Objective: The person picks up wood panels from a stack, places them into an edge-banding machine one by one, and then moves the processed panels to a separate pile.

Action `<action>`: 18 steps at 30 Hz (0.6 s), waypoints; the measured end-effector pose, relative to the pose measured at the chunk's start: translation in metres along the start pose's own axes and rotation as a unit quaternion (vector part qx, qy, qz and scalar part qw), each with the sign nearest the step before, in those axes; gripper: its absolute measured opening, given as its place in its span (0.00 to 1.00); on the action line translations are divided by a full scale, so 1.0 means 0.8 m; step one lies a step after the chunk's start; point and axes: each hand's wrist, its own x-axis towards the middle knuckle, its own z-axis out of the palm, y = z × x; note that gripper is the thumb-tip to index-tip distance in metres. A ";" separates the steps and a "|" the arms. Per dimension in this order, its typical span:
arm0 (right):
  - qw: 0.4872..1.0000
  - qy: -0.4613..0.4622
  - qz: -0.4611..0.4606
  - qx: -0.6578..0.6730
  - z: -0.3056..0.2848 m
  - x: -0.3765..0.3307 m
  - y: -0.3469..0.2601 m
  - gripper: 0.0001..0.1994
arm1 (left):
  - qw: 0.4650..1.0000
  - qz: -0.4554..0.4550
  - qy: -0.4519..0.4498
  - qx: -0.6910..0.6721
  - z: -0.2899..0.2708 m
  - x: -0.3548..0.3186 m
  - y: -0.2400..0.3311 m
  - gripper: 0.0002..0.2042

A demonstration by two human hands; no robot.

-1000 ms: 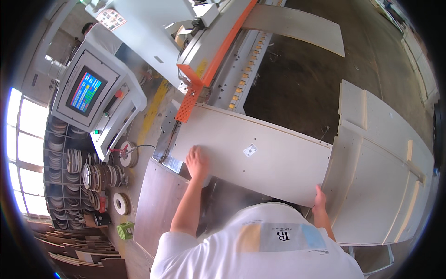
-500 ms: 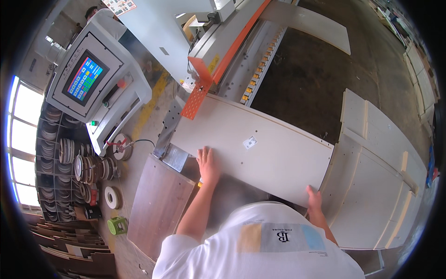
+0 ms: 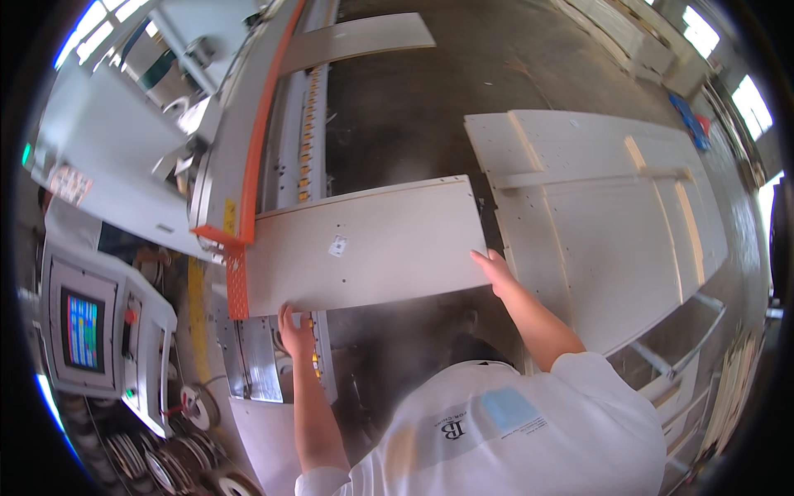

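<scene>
A pale grey-white furniture panel (image 3: 389, 248) with small drilled holes and a white label lies on the edge-banding machine (image 3: 207, 182). Its left end sits under the orange perforated guard (image 3: 237, 281). My right hand (image 3: 494, 273) grips the panel's right end, thumb on the top face and the other fingers hidden below. At the near edge, close to the guard, my left hand (image 3: 296, 332) touches the panel with its fingertips, fingers apart. Below that hand show a metal plate (image 3: 263, 360) and a rail with yellow rollers (image 3: 316, 364).
A stack of pale panels (image 3: 604, 240) rests on a metal-framed trolley (image 3: 662, 360) to the right. Another panel (image 3: 364, 40) lies across the machine's far part. Left stands a control console (image 3: 83, 322) with a lit screen; rolls of edge banding (image 3: 165, 471) lie below it.
My view has turned to the right. The panel now lies further along the machine, over the roller rail. My left hand has slipped from its top face to the near edge; my right still grips its end.
</scene>
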 end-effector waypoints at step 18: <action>0.932 -0.167 0.166 -0.276 -0.191 -0.209 0.412 0.36 | 0.797 -0.485 -0.196 -0.301 0.019 -0.130 -0.171 0.34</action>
